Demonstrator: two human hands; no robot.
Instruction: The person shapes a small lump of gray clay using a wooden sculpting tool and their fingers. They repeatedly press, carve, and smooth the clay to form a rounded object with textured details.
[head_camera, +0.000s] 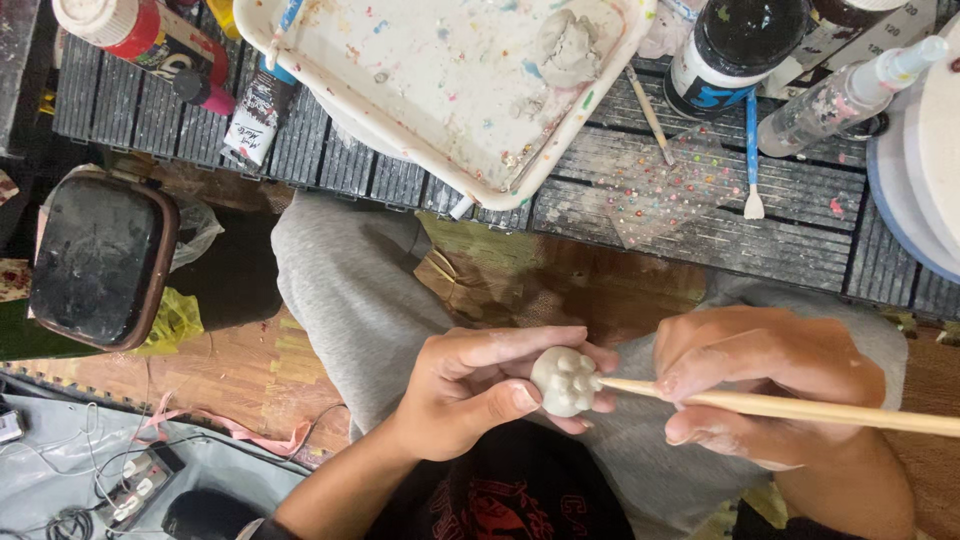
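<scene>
- The clay ball (565, 381), pale grey and matte, sits over the person's lap, well below the tray (300, 45).
- Several round bumps already stand out on its face; the rest looks smooth, so I judge the shaping part done.
- The left hand (480, 390) has its grip closed around the clay ball, thumb across the front.
- The right hand (760, 385) has its grip clenched on a wooden stick (800, 408), whose tip touches the ball.
- The tray is white plastic, paint-speckled, holding a grey clay lump (567, 45); it rests on a dark ribbed surface (700, 230).
- Right of the tray stand a dark paint jar (740, 45) and a clear spray bottle (850, 95).
</scene>
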